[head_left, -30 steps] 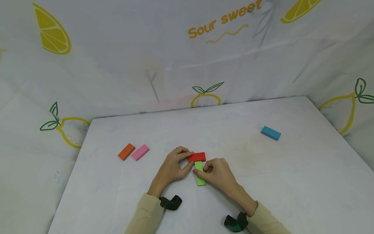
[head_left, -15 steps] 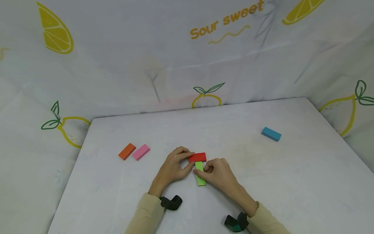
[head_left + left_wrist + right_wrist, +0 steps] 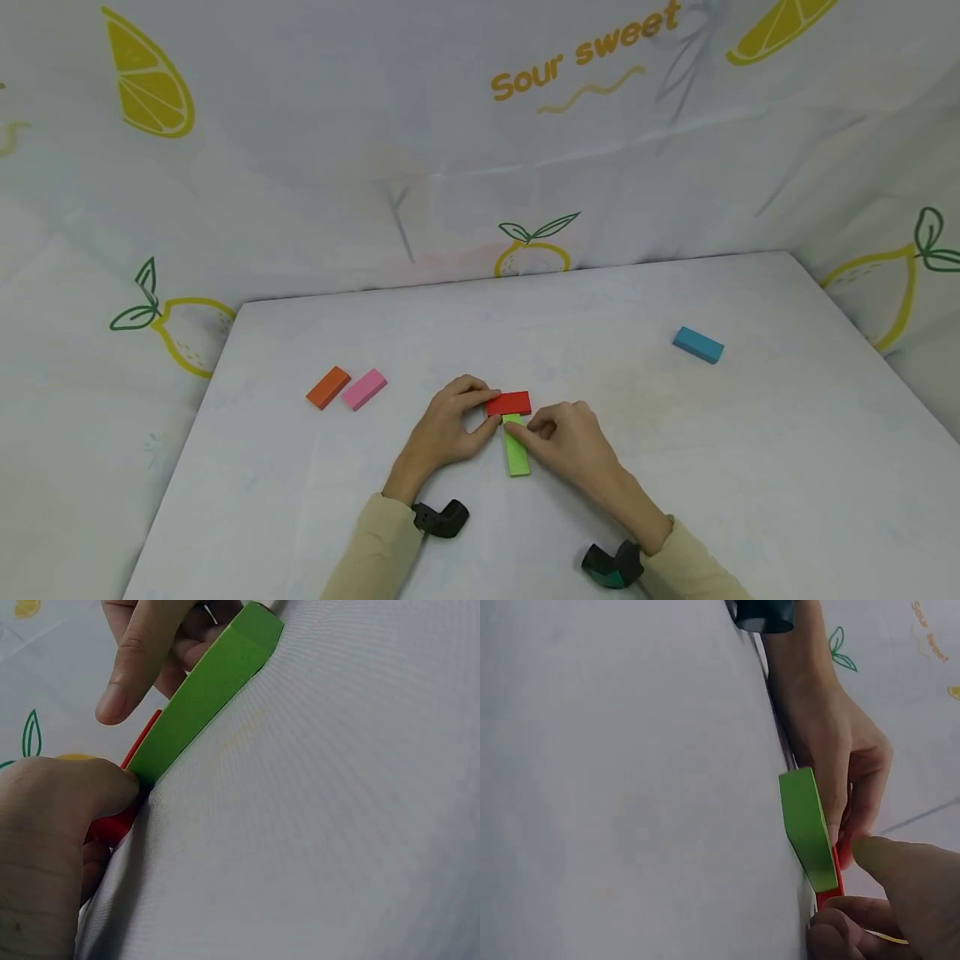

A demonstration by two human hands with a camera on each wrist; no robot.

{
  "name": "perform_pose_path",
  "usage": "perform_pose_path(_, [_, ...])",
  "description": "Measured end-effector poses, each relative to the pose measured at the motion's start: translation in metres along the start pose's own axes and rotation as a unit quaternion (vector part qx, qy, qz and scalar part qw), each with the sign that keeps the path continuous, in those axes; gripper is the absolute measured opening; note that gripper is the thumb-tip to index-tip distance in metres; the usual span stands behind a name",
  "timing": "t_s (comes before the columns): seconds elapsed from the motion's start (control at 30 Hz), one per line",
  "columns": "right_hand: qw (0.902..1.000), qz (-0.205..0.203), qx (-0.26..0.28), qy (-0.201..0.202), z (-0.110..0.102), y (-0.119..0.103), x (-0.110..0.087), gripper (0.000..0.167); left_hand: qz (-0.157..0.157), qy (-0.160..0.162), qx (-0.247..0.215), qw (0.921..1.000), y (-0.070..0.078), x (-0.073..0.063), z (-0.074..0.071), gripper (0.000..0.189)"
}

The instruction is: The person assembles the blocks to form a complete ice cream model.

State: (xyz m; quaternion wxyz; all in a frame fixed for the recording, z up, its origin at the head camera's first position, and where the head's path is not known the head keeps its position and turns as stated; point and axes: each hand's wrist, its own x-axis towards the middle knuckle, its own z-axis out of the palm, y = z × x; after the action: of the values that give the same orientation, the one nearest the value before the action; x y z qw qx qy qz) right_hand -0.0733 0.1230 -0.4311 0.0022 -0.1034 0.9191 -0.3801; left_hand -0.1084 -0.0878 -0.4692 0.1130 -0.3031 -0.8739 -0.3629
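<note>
A red block lies flat on the table, with a light green block running from its near side toward the person, like a T. My left hand pinches the red block by its left part between thumb and index finger. In the left wrist view, the left thumb tip is right at the end of the green block. Over the green block's right side is my right hand, its thumb lifted apart from its bent fingers. The right wrist view shows those fingers low beside the red block's end.
An orange block and a pink block lie side by side at the left of the white table. Toward the back right lies a blue block. A white cloth printed with lemons hangs behind.
My right hand has loosened from the green block and shifted slightly up and right, the thumb sliding toward the red block. My left hand stays on the red block.
</note>
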Motion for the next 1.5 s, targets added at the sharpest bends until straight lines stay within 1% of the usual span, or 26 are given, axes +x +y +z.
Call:
perform_pose_path(0.1, [0.9997, -0.010, -0.011, 0.019, -0.007, 0.004, 0.002, 0.021, 0.005, 0.005, 0.002, 1.0000, 0.000, 0.000, 0.000, 0.030])
perform_pose_path(0.23, [0.9984, -0.017, -0.026, 0.048, -0.017, 0.013, 0.005, 0.025, 0.004, 0.004, 0.004, 1.0000, 0.001, 0.000, 0.000, 0.030])
perform_pose_path(0.47, [0.9960, -0.005, -0.047, 0.076, -0.044, 0.037, 0.009, 0.023, -0.003, -0.001, 0.000, 1.0000, 0.001, 0.000, -0.001, 0.030])
perform_pose_path(0.63, [0.9931, -0.007, -0.047, 0.107, -0.066, 0.059, 0.012, 0.024, -0.001, -0.003, 0.000, 1.0000, 0.000, 0.000, -0.001, 0.030])
perform_pose_path(0.83, [0.9889, -0.005, -0.042, 0.142, -0.090, 0.081, 0.013, 0.029, -0.002, -0.003, 0.001, 1.0000, 0.000, -0.001, -0.001, 0.029])
perform_pose_path(1.03, [0.9826, -0.022, -0.044, 0.179, -0.113, 0.102, 0.017, 0.030, -0.002, -0.005, -0.002, 1.0000, 0.001, -0.001, -0.001, 0.029])
perform_pose_path(1.13, [0.9811, -0.024, -0.051, 0.185, -0.122, 0.113, 0.019, 0.030, -0.005, -0.008, -0.003, 1.0000, 0.001, 0.000, -0.002, 0.029])
perform_pose_path(1.23, [0.9815, -0.013, -0.053, 0.184, -0.130, 0.125, 0.019, 0.030, -0.008, -0.009, -0.003, 0.9999, 0.001, -0.001, -0.002, 0.029])
perform_pose_path(1.5, [0.9834, 0.036, -0.056, 0.169, -0.146, 0.150, 0.017, 0.037, -0.005, -0.006, -0.005, 1.0000, 0.001, -0.001, -0.002, 0.028])
